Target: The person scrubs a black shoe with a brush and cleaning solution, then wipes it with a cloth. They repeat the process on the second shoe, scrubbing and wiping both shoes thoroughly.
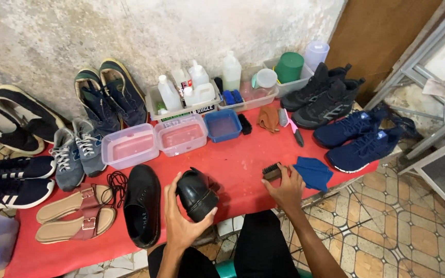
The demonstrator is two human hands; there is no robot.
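Note:
My left hand (181, 219) grips a black leather shoe (197, 193) by its toe end, holding it just above the red table cover (233, 159). Its mate, another black shoe (142, 203), lies flat to the left, with a black lace (113, 181) coiled beside it. My right hand (286, 186) rests on the red cover with its fingers closed around a small dark brush (272, 171). A folded blue cloth (312, 172) lies just right of that hand.
Two clear tubs (130, 146) and a blue tub (223, 125) hold water. Bottles in trays (191, 92) line the wall. Sneakers, navy shoes (359, 139), black shoes (320, 95) and tan sandals (75, 213) ring the table. A metal frame (428, 77) stands right.

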